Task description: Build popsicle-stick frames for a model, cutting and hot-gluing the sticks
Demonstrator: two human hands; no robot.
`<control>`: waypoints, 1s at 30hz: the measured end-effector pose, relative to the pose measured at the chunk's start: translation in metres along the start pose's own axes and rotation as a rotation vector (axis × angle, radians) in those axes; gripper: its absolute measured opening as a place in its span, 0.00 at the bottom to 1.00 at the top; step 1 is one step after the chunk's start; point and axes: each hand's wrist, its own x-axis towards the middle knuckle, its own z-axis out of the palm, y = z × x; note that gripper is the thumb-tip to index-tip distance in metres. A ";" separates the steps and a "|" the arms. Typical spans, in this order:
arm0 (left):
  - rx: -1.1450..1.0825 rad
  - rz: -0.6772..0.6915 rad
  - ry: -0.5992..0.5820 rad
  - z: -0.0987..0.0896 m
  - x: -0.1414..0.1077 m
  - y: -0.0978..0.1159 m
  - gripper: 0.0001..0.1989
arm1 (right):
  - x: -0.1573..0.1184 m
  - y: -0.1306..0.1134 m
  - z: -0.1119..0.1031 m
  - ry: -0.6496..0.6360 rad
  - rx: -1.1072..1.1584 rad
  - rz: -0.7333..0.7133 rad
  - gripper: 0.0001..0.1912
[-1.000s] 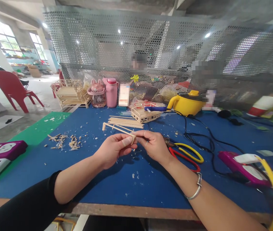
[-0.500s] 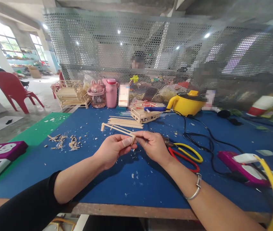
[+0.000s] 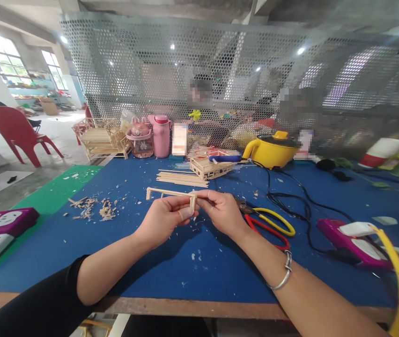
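Observation:
A small frame of pale wooden sticks point(image 3: 171, 192) is held above the blue table mat point(image 3: 143, 276), its far end pointing left with a short leg hanging down. My left hand point(image 3: 164, 217) is closed around its right part, thumb on a short upright piece. At the right corner of the frame, the fingers of my right hand point(image 3: 222, 210) pinch it close to my left fingertips. Behind the hands lie several loose wooden sticks point(image 3: 181, 179) beside a flat wooden stick structure point(image 3: 210, 168). A blue-handled tool point(image 3: 225, 159) rests on that structure.
Pliers with red and yellow handles point(image 3: 278, 221) lie right of my right hand. Wood scraps point(image 3: 106, 209) are scattered at the left. A yellow pot point(image 3: 273, 152), pink bottle point(image 3: 162, 135) and phone point(image 3: 180, 139) stand at the back. Black cables point(image 3: 291, 201) run toward a purple power strip point(image 3: 357, 245).
The wooden frame has turned in my hands: its long side now lies more level and its right-hand leg shows upright. Both hands keep their hold at nearly the same place.

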 end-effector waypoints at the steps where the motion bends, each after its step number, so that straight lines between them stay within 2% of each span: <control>1: 0.029 -0.004 0.009 0.001 0.000 -0.001 0.16 | 0.000 0.000 0.000 0.004 -0.019 -0.009 0.09; 7: 0.144 -0.011 0.018 0.000 0.001 -0.001 0.15 | 0.000 -0.002 -0.003 0.025 -0.125 -0.119 0.09; 10: 0.408 -0.061 0.019 -0.014 0.003 0.005 0.17 | 0.002 0.004 -0.004 0.018 -0.172 -0.155 0.09; 13: 0.784 -0.043 0.053 -0.034 0.005 0.016 0.14 | 0.004 0.015 -0.002 -0.087 -0.310 -0.159 0.10; 16: 1.018 0.115 0.230 -0.050 0.006 0.025 0.18 | 0.004 0.024 0.000 -0.221 -0.434 -0.140 0.11; 18: 1.093 0.292 0.340 -0.054 0.009 0.024 0.18 | 0.003 0.025 0.001 -0.245 -0.450 -0.128 0.17; 19: 1.117 0.396 0.356 -0.055 0.011 0.022 0.17 | 0.003 0.024 0.000 -0.244 -0.455 -0.125 0.21; 20: 1.140 0.502 0.338 -0.055 0.013 0.018 0.16 | 0.002 0.023 0.000 -0.239 -0.460 -0.125 0.25; 22: 1.199 0.705 0.199 -0.054 0.019 0.008 0.15 | 0.001 0.020 -0.001 -0.224 -0.468 -0.140 0.28; 24: 1.267 0.823 0.027 -0.052 0.025 -0.002 0.15 | 0.001 0.017 0.000 -0.236 -0.476 -0.170 0.19; 26: 1.347 0.832 -0.091 -0.049 0.030 -0.011 0.14 | 0.002 0.017 0.001 -0.269 -0.483 -0.193 0.11; 27: 1.381 0.818 -0.133 -0.048 0.032 -0.014 0.14 | 0.003 0.017 0.002 -0.282 -0.487 -0.197 0.09; 30: 1.429 0.784 -0.169 -0.044 0.035 -0.019 0.14 | 0.004 0.021 0.004 -0.283 -0.498 -0.191 0.08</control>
